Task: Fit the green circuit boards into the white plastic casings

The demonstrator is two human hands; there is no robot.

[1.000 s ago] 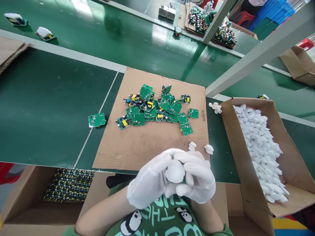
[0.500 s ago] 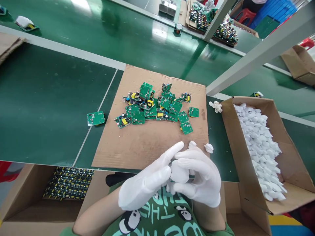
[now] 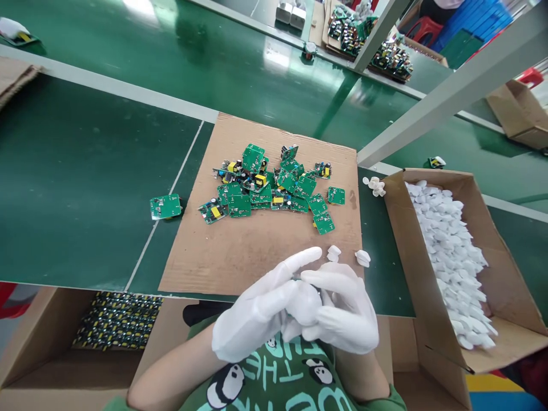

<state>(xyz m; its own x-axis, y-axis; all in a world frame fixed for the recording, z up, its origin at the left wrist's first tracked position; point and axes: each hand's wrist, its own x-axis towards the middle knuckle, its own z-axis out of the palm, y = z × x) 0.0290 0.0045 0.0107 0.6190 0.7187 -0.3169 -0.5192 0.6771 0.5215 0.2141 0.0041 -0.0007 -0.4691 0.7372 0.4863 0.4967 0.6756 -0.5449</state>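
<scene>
A white piece (image 3: pixel 305 303) is clamped from both sides by the gloved left hand (image 3: pixel 257 319) and right hand (image 3: pixel 349 317) at the cardboard's (image 3: pixel 205 260) near edge, seemingly for steadiness, while boards (image 3: pixel 274 188) are heaped beyond and similar pieces (image 3: pixel 447 251) are boxed at right, apparently for easy reach.

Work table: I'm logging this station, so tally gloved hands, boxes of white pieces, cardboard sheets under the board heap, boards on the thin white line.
Left hand and right hand, gloved: 2
Box of white pieces: 1
Cardboard sheet: 1
Board on the line: 1
Total: 5
</scene>
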